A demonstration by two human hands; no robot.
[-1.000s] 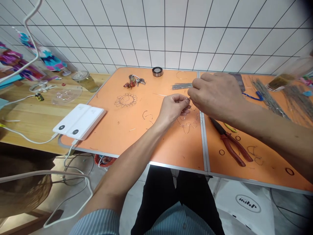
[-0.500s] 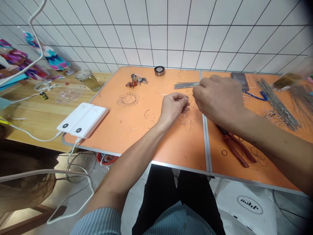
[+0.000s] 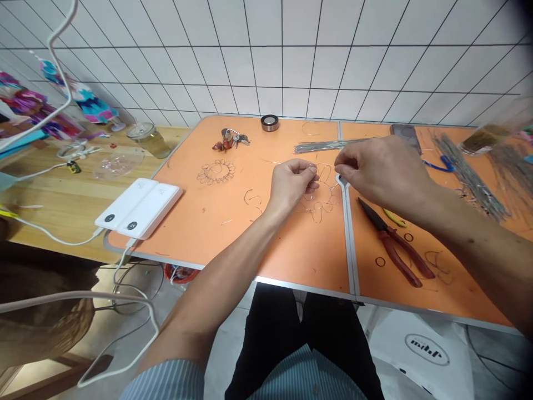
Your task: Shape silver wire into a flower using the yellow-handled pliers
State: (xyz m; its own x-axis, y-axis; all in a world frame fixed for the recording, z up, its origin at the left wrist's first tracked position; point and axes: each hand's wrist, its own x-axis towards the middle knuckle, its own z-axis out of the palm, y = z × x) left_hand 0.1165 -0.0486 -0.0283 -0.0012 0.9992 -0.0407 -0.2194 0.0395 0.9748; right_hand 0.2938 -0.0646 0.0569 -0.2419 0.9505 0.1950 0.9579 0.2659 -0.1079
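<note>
The bench (image 3: 233, 239) was orange, edged in silver-grey — the wall tiles (image 3: 266, 66) white, crossed by a dark grid. The wire loops (image 3: 318, 210) looked silvery, the wire bundle (image 3: 318, 147) a duller grey. The pliers (image 3: 395, 255) had red handles and a black nose. The sleeve (image 3: 166, 380) was blue with fine pale stripes, the trousers (image 3: 266, 333) black — and the flat boxes (image 3: 139, 205) white.

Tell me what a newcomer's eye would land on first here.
Probably the left hand, pinching a thin looped wire over the orange tabletop, with the right hand close beside it. Next might come the red-handled pliers, lying just right of the metal seam, then the white two-part device at the tabletop's left edge.
</note>
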